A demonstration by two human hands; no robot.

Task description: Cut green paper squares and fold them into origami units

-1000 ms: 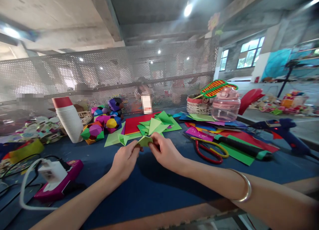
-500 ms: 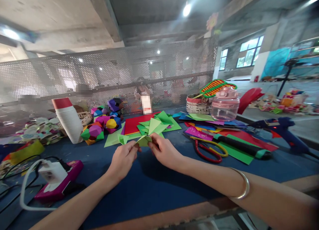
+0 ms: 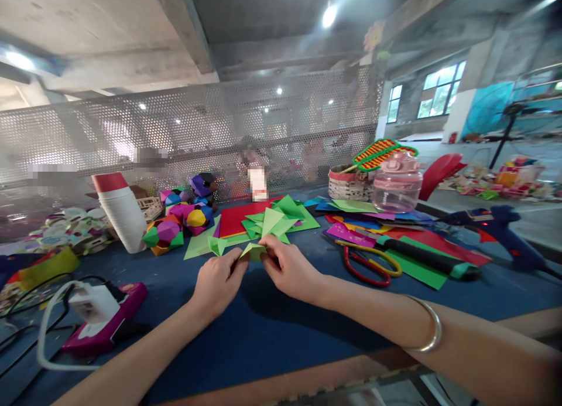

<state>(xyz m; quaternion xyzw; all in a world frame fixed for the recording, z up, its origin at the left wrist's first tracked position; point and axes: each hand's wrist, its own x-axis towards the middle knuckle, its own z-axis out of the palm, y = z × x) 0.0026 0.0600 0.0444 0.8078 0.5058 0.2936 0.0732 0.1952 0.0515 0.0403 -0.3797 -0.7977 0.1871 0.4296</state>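
Both hands on one green paper

Scissors (image 3: 367,266) lay right of the hands, cups (image 3: 119,212) far left, green folded pieces (image 3: 278,218) just beyond. Left hand (image 3: 219,280) and right hand (image 3: 290,268) were pinched shut on a small green paper (image 3: 253,252), near the middle of the table (image 3: 246,359).

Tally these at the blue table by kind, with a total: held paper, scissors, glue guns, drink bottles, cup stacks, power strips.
Held green paper: 1
Scissors: 1 pair
Glue gun: 1
Drink bottle: 1
Cup stack: 1
Power strip: 1
Total: 6
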